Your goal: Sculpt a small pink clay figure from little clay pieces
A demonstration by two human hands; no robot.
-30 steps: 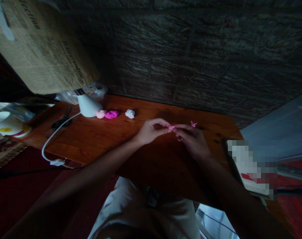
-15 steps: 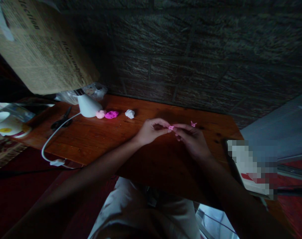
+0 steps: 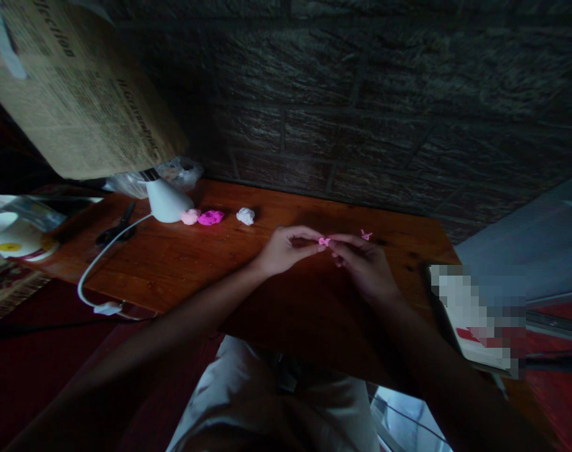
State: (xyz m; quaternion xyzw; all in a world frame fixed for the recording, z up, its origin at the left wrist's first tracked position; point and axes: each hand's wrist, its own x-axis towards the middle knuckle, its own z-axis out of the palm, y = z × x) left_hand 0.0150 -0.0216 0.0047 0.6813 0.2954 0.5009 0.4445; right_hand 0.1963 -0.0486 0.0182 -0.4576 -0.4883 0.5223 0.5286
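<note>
A small pink clay bow (image 3: 324, 242) sits between the fingertips of both hands, above the wooden table (image 3: 172, 263). My left hand (image 3: 288, 250) pinches it from the left with thumb and forefinger. From the other side, my right hand (image 3: 361, 263) grips it with thumb and forefinger, its other fingers curled below. Just beyond the right hand lies another little pink clay piece (image 3: 365, 235) with two thin tips. Left of the hands, lumps of white clay (image 3: 245, 216), magenta clay (image 3: 211, 217) and pale pink clay (image 3: 190, 216) rest on the table.
A lamp (image 3: 166, 199) with a newsprint shade (image 3: 92, 100) stands at the left, its white cable (image 3: 85, 270) looping over the table edge. Black scissors (image 3: 118, 229) and a paper cup (image 3: 12, 235) are beside it. A blurred-out device (image 3: 469, 314) lies right; a stone wall (image 3: 361, 113) runs behind.
Both hands stay nearly in place, fingertips still on the pink clay. The piece shows slightly more of its bow shape now. Nothing else has visibly moved.
</note>
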